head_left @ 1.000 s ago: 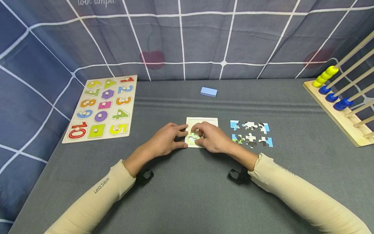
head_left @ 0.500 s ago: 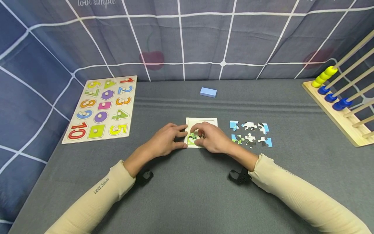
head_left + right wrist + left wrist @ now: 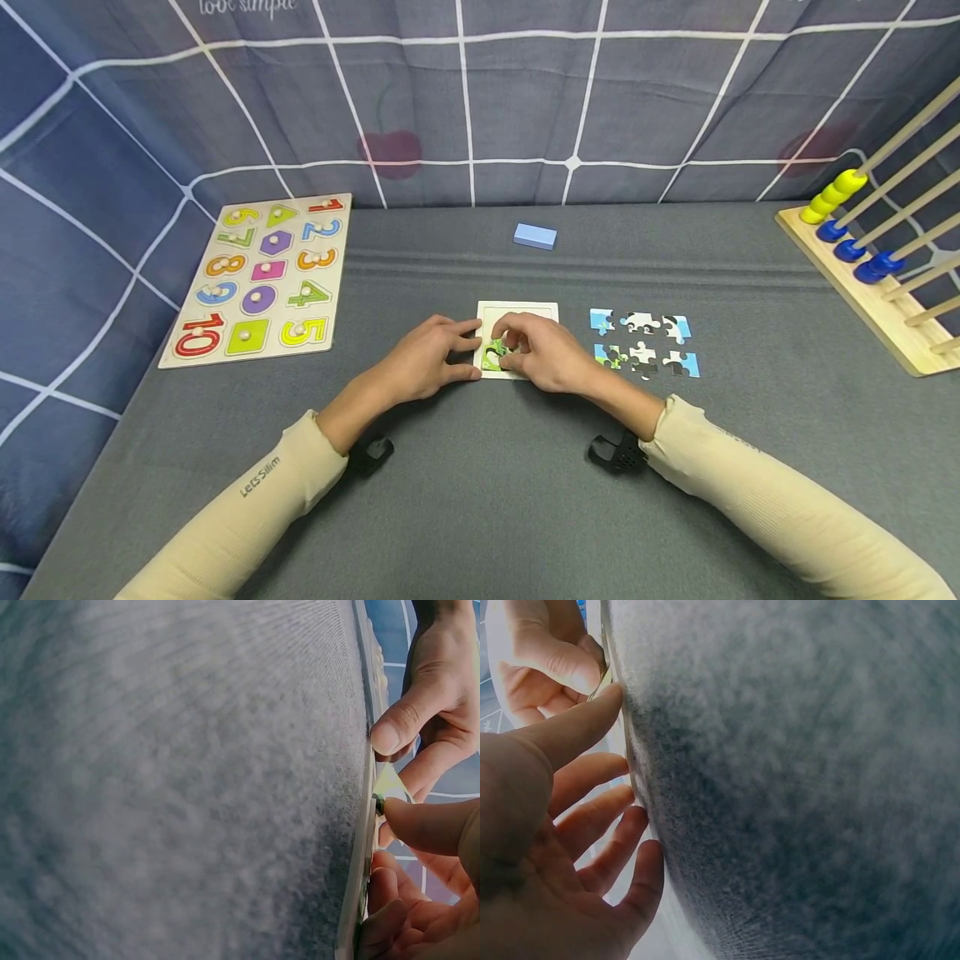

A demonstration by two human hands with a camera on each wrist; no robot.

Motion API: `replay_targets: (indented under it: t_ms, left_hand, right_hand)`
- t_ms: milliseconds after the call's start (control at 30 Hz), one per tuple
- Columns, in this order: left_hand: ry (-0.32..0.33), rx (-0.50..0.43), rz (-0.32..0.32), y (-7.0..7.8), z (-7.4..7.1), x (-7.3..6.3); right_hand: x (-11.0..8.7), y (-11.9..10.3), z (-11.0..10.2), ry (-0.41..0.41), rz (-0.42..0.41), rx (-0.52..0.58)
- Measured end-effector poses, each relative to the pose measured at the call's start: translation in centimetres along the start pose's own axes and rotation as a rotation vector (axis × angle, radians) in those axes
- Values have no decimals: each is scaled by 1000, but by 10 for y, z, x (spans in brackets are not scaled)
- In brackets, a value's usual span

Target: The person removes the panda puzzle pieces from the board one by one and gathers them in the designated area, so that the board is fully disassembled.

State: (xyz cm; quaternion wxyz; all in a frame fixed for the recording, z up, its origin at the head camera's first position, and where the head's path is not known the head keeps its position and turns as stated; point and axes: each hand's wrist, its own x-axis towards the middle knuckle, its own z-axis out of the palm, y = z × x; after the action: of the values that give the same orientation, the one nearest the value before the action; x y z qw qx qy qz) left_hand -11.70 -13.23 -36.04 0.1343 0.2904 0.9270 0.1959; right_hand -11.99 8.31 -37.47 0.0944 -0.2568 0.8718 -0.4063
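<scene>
A small cream puzzle tray (image 3: 519,306) lies on the grey table in the head view. My left hand (image 3: 422,360) rests at the tray's left edge with fingers extended and thumb apart, touching the rim. Over the tray, my right hand (image 3: 551,354) pinches a green jigsaw piece (image 3: 495,355) between thumb and fingers at the lower left of the tray. The right wrist view shows this jigsaw piece (image 3: 390,785) tilted up from the tray. My right hand hides much of the tray's inside. Several loose puzzle pieces (image 3: 642,323) lie in two rows to the right.
A number-and-shape peg board (image 3: 258,283) lies at the left. A blue block (image 3: 536,237) sits behind the tray. At the right stands a wooden bead abacus (image 3: 870,283) with yellow and blue beads. A blue checked cloth (image 3: 517,100) hangs behind the table.
The green piece under my right fingertips has shifted and tilted slightly within the tray. My left hand stays at the tray's left edge, and the loose pieces stay where they were.
</scene>
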Motion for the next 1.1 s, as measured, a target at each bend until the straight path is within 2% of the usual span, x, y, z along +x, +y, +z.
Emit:
replay_targets:
  t_ms: [667, 1100]
  left_hand:
    - [-5, -10, -8, 0, 2, 1]
    - [-22, -2, -22, -1, 0, 2]
  right_hand:
    - [-2, 2, -1, 3, -28, 111]
    - [-6, -1, -9, 70, 14, 187]
